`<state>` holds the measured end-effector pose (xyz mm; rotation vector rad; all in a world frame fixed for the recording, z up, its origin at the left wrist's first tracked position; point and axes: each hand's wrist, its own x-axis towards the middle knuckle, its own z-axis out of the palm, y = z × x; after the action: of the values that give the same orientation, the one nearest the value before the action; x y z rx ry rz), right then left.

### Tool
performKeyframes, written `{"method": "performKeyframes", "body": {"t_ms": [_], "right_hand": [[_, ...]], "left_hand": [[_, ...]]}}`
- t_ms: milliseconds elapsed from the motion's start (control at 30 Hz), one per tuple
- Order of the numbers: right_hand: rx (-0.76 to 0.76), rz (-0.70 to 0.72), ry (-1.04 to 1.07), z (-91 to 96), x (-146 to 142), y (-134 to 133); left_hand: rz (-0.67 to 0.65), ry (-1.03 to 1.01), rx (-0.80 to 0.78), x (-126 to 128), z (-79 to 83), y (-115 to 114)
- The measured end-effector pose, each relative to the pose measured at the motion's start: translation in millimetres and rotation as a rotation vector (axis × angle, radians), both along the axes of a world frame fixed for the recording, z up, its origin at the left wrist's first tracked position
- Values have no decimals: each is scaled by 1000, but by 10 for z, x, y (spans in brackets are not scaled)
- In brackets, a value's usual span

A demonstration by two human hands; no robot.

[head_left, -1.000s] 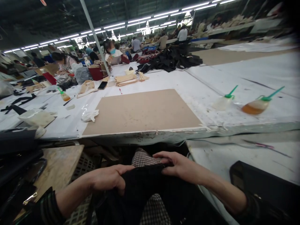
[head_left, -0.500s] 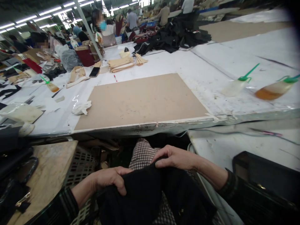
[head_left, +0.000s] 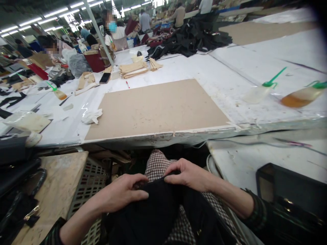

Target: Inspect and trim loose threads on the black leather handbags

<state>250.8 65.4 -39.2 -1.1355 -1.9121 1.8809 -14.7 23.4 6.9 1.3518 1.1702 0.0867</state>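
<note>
A black cloth piece, perhaps part of a bag, lies over my lap, with a small gold-coloured fitting near its lower right. My left hand holds its upper edge, thumb in front and the other fingers partly hidden behind it. Close by, my right hand pinches the same edge between thumb and fingers. Beneath the cloth shows a checked brown-and-white garment over my legs.
Ahead is a white-covered table with a brown board. Bottles with green spouts stand on the right. A black bag lies at right, black bags with a zip at left. A crumpled white cloth and phone lie leftward. Co-workers sit beyond.
My left hand has moved up and right along the cloth's edge, closer to my right hand, its thumb now higher. The right hand keeps its pinch. The view has shifted slightly.
</note>
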Motion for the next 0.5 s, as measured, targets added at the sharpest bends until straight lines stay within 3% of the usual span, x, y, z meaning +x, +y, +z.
{"method": "performKeyframes", "body": {"t_ms": [100, 300, 500], "right_hand": [[-15, -22, 27, 52, -74, -52], [-67, -70, 57, 74, -128, -124], [-73, -111, 56, 13, -132, -144]], "left_hand": [[98, -44, 43, 166, 21, -71], [242, -129, -28, 312, -155, -118], [284, -99, -68, 355, -152, -54]]}}
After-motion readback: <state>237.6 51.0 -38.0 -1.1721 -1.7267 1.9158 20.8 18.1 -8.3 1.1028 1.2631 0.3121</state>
